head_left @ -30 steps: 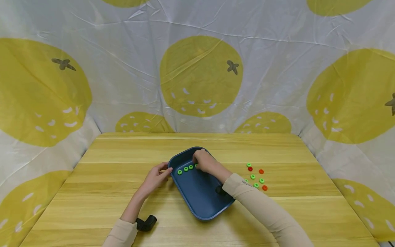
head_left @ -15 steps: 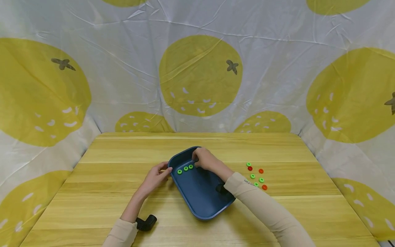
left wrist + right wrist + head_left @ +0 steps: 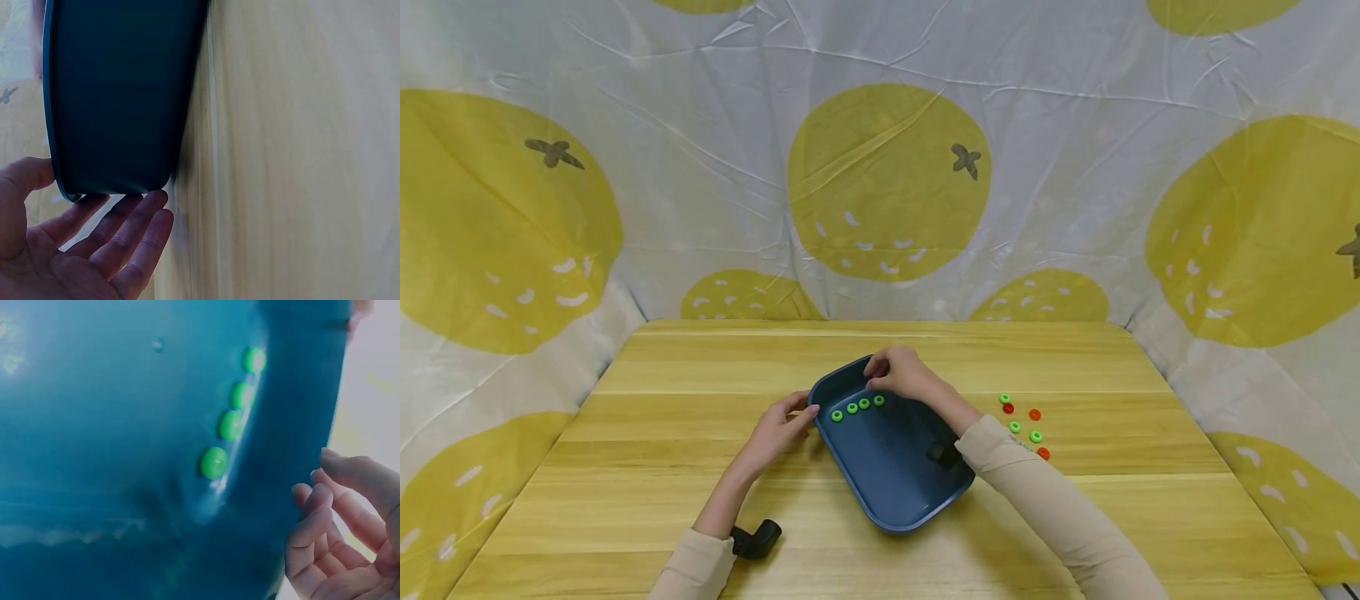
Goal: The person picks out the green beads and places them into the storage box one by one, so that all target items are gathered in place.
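A deep blue tray [image 3: 880, 475] lies at an angle on the wooden table. Inside, several small green rings [image 3: 852, 408] form a row along its far wall; in the right wrist view the green rings [image 3: 214, 462] sit flat and slightly apart. My left hand [image 3: 784, 429] pinches the tray's far-left corner, thumb at the rim and fingers against the outer wall, as the left hand [image 3: 94, 244] shows in its wrist view. Above the far wall hovers my right hand [image 3: 904, 375], fingers loosely bent. Nothing shows between the fingers [image 3: 312, 534] in the right wrist view.
To the right of the tray, loose green rings [image 3: 1036, 437], orange-red rings [image 3: 1035, 414] and a dark red ring [image 3: 1008, 408] lie scattered on the table [image 3: 1150, 517]. My right sleeve [image 3: 1037, 483] hides part of that group. A fruit-patterned cloth [image 3: 887, 183] hangs behind.
My right hand has let go of a green ring at the right end of the row and lifted up and slightly right. The left hand has kept its hold on the tray.
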Motion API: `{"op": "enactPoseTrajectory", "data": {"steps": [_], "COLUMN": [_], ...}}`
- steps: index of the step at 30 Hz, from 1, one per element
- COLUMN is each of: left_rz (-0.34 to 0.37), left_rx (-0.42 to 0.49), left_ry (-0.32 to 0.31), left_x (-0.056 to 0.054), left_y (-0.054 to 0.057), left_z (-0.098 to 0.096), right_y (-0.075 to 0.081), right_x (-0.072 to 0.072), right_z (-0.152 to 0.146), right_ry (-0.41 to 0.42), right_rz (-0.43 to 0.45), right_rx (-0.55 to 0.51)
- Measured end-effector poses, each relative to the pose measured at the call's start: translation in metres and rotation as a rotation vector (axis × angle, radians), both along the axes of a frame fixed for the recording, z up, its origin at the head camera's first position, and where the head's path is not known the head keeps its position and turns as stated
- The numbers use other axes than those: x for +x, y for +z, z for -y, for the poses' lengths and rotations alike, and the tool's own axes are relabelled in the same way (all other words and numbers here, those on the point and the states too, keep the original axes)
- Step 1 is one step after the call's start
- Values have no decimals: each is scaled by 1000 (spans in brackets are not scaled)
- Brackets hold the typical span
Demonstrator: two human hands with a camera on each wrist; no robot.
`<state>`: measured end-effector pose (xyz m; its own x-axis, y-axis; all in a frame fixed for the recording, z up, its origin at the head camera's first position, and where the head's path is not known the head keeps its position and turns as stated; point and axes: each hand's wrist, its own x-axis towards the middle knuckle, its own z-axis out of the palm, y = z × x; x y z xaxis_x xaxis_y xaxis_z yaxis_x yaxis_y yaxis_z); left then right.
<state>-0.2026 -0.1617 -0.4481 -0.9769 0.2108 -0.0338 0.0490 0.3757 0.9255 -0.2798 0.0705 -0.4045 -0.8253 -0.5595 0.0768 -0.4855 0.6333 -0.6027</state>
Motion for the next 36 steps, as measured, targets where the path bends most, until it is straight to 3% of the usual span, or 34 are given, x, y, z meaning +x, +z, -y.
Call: {"op": "enactPoseTrajectory", "data": {"steps": [17,28,36], "left_rz": [11,9,10], "left_rx": [6,1,5], "left_ry": [0,-5,-3], "left_x": [2,2,1], "left_y": [2,0,1], "left_z": [0,-1,0], "right_y": [25,24,14], "right_x": [-1,2,7], "right_z": [-42,-84,-119], "right_ry": [-82,-165,-247], "right_rz": [93,156,191], "right_rx": [-208,-268,-272]}}
